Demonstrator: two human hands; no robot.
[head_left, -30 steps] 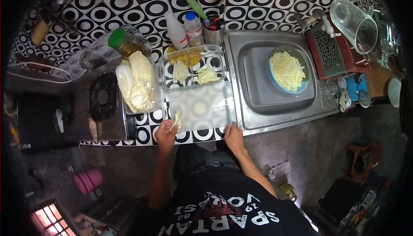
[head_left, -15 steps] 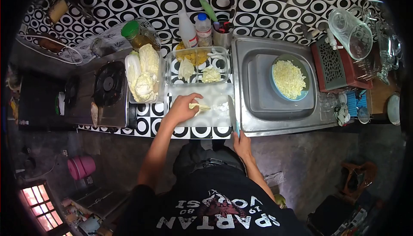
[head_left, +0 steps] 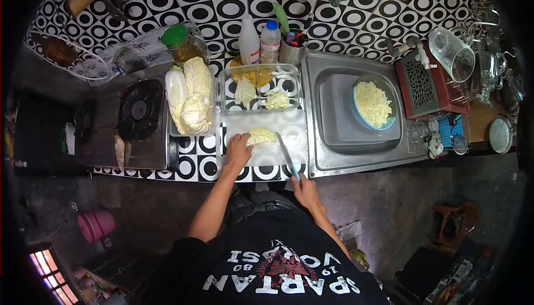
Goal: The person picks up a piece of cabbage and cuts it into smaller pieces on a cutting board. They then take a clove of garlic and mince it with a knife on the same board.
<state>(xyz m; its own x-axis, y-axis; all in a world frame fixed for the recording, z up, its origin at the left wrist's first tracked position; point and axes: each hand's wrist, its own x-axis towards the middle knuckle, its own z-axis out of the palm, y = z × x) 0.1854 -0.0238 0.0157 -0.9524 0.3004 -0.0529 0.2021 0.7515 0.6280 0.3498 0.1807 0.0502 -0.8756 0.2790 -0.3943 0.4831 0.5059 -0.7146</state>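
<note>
On a pale translucent cutting board (head_left: 222,155) lies a cabbage leaf piece (head_left: 261,136). My left hand (head_left: 239,150) grips its left end, fingers bent on it. My right hand (head_left: 306,189) is wrapped round the blue handle of a knife (head_left: 288,156), whose blade points up and left, its tip just right of the leaf. Behind the board, a clear divided container (head_left: 301,86) holds leaf pieces and yellow pieces. Whole cabbages (head_left: 190,93) fill a clear container at the left.
A blue bowl of chopped cabbage (head_left: 372,105) rests over the sink (head_left: 314,132). Bottles (head_left: 250,43) and a utensil cup (head_left: 291,53) line the wall. The gas stove (head_left: 128,116) is far left; glassware (head_left: 453,55) stands right.
The knife has tilted and moved left towards the leaf. My left hand is lower, at the leaf's left end, and more of the leaf shows. The whole view has shifted slightly.
</note>
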